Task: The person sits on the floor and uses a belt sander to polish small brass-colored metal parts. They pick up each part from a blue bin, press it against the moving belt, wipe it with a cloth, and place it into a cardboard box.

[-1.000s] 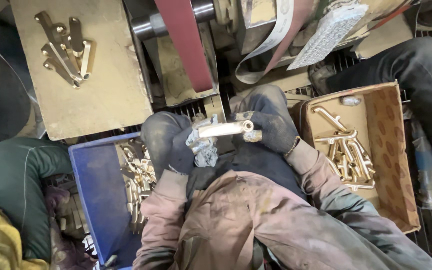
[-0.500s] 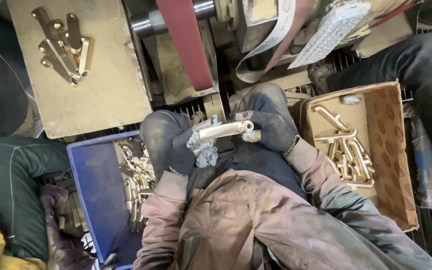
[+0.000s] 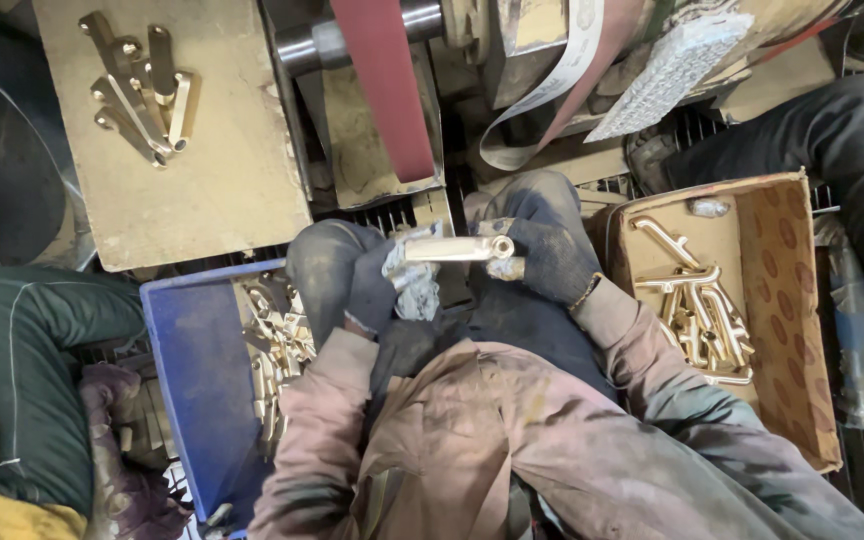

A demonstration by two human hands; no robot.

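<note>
Head view: brass tube (image 3: 452, 248) lies level, long axis left to right, open end pointing right, just below the red sanding belt (image 3: 384, 90). Gloved left hand (image 3: 377, 285) and right hand (image 3: 542, 258) clasp its ends, between blue crate (image 3: 192, 380) and cardboard box (image 3: 782, 300).

Dim, warm workshop light from above; deep shadows at left edge, soft glints on brass pieces (image 3: 697, 310), slight overall softness.

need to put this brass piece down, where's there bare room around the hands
Free: the tan board right of and below its small brass cluster; the cardboard box's right half. Crowded: the blue bin's right side, full of brass parts, beside the left hand.
</note>
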